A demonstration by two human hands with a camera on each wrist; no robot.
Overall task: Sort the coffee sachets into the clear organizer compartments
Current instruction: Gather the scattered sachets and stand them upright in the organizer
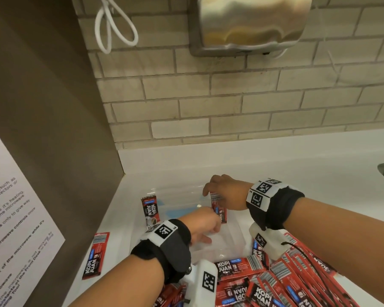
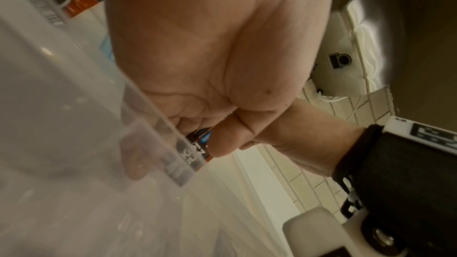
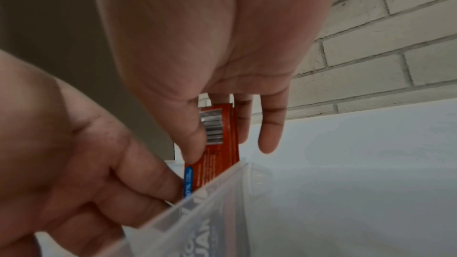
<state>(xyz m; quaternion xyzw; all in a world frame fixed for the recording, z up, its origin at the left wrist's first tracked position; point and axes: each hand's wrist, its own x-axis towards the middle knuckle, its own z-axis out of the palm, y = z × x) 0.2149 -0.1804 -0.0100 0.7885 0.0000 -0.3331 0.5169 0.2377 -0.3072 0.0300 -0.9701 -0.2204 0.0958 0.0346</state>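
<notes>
From the head view I see my right hand (image 1: 225,193) pinching a red sachet (image 1: 218,208) upright over the clear organizer (image 1: 233,238), near the counter's (image 1: 275,156) back left corner. Only the right wrist view shows my left hand's fingers (image 3: 148,171) touching it too; whether they grip it, I cannot tell.

"KOPI JUAN" on red sachets (image 1: 238,267); "microwave", "minutes" on a wall notice (image 1: 13,218).

Even indoor light in the head view, soft glare on the steel dispenser (image 1: 251,23), brick lines bowed toward the edges, both wrist views dimmer and warmer, palms close and soft, clear organizer (image 2: 74,105) blurred, corners dark in the left wrist view
</notes>
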